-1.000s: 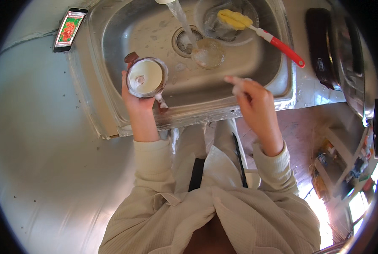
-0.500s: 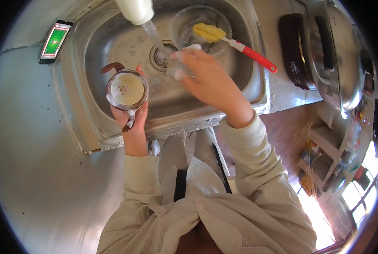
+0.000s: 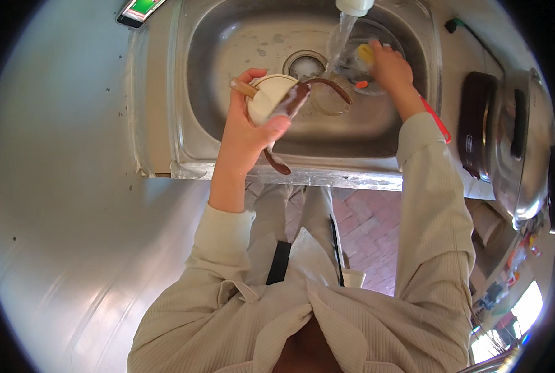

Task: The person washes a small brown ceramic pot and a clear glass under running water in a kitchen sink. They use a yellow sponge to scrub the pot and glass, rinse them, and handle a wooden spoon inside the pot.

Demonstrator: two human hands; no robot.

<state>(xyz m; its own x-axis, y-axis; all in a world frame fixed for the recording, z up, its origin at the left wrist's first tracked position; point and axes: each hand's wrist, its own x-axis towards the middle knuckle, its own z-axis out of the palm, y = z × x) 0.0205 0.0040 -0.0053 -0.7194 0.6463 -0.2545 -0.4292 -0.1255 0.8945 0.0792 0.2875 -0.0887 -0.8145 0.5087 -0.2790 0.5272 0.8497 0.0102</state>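
Observation:
My left hand (image 3: 243,133) grips a round cream vessel (image 3: 265,102) with curved brown arms, tilted over the near left of the sink; white foam coats its brown side. Farther right, my right hand (image 3: 392,68) is closed around the yellow head of a sponge brush (image 3: 365,55). The brush's red handle comes out beyond my wrist, over the sink's right rim. A clear glass cup (image 3: 332,102) is in the sink, partly behind a brown arm of the vessel. Under my right hand sits a clear glass bowl (image 3: 352,34).
Water runs from a white tap (image 3: 354,6) into the steel sink (image 3: 227,46), close to the drain (image 3: 305,65). A phone (image 3: 139,11) lies on the counter at the far left. To the right stands a dark cooker (image 3: 478,124) with a metal pot (image 3: 523,149).
My right hand has let go of the clear glass cup and moved right onto the sponge brush. My left hand has turned the cream vessel onto its side. The view has shifted left.

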